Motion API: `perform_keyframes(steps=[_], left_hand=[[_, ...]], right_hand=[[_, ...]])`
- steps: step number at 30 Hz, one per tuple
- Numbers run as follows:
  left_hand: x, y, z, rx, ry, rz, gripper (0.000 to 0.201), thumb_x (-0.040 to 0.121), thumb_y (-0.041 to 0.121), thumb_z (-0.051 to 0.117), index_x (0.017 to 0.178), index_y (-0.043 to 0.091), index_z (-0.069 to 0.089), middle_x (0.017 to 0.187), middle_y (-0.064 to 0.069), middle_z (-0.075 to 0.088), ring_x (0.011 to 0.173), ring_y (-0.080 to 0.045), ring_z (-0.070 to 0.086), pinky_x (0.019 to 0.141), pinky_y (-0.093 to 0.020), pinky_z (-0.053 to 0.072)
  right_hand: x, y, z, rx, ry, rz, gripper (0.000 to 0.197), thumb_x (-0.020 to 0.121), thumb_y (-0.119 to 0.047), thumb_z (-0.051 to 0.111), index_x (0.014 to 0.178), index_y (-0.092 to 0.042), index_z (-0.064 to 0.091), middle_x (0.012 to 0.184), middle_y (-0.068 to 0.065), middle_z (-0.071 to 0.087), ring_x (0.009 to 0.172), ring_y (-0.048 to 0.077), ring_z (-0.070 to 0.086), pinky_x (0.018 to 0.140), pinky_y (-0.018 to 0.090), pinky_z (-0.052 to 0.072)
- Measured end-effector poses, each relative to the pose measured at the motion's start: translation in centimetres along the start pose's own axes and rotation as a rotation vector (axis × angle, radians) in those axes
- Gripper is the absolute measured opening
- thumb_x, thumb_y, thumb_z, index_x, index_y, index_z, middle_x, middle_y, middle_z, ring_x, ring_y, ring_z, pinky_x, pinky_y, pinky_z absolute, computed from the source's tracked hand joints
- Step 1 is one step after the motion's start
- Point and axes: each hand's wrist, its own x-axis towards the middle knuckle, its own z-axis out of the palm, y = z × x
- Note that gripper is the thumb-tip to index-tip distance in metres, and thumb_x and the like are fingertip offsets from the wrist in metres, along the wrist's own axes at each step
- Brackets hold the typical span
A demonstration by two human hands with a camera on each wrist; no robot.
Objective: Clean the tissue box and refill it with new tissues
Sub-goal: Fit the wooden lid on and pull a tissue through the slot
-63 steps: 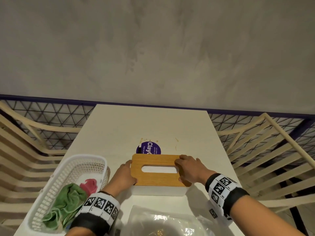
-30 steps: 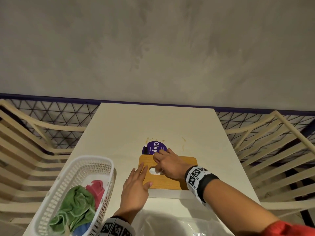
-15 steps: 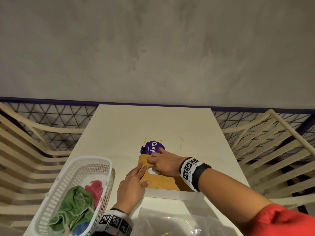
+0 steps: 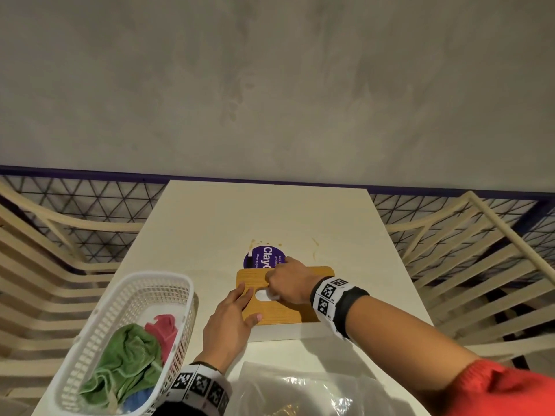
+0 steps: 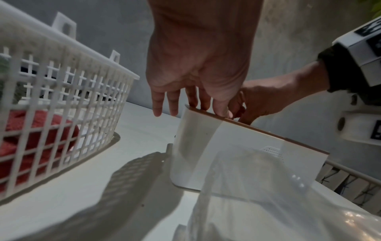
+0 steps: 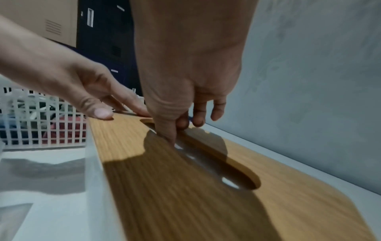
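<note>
The white rectangular tissue box (image 4: 279,332) with its flat wooden lid (image 4: 279,313) stands on the pale cream table (image 4: 240,223), near the middle of the near half. An oval slot (image 6: 206,156) is cut in the lid, and something white shows inside it.

The right hand (image 4: 289,283) reaches across the lid from the right. In the right wrist view its thumb and forefinger dip into the slot's left end, pressed together as if pinching; what they have hold of cannot be made out. The other fingers (image 6: 218,110) curl loosely above the lid's far edge.

The left hand (image 4: 229,325) lies flat with straight, slightly spread fingers. Its fingertips and thumb press on the lid's left end, just beside the right hand's fingers; it grips nothing. In the left wrist view two of its fingers hang past the box's left corner.

Behind the box, partly covered by the right hand's fingers, is a round purple sticker (image 4: 261,258) on the table. Left of the box sits a white plastic lattice basket (image 4: 99,319) holding a green cloth (image 4: 126,367), a red cloth (image 4: 163,328) and a bit of blue cloth (image 4: 136,399). Near the table's front edge lies a clear crinkled plastic bag (image 4: 300,391), close to the box's front wall. Cream slatted chairs (image 4: 480,265) flank the table on both sides.
</note>
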Motion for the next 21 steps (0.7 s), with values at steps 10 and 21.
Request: perform_keyframes(steps=[10, 21], left_hand=[[-0.2, 0.3, -0.3, -0.001, 0.004, 0.012, 0.059, 0.087, 0.041, 0.058, 0.140, 0.029, 0.035, 0.153, 0.012, 0.025, 0.137, -0.014, 0.032, 0.103, -0.037, 0.040], [-0.1, 0.6, -0.4, 0.072, -0.008, 0.005, 0.058, 0.088, 0.042, 0.055, 0.140, 0.031, 0.034, 0.153, 0.014, 0.025, 0.136, -0.013, 0.034, 0.099, -0.036, 0.042]], right_hand=[[0.9, 0.4, 1.0, -0.008, 0.073, -0.102, 0.015, 0.086, -0.018, 0.058, 0.076, -0.016, 0.069, 0.085, 0.002, 0.062, 0.089, 0.023, 0.047, 0.079, 0.040, 0.029], [0.0, 1.7, 1.1, 0.018, 0.127, -0.219, 0.012, 0.085, -0.019, 0.058, 0.076, -0.014, 0.064, 0.083, 0.003, 0.058, 0.081, 0.020, 0.048, 0.076, 0.039, 0.035]])
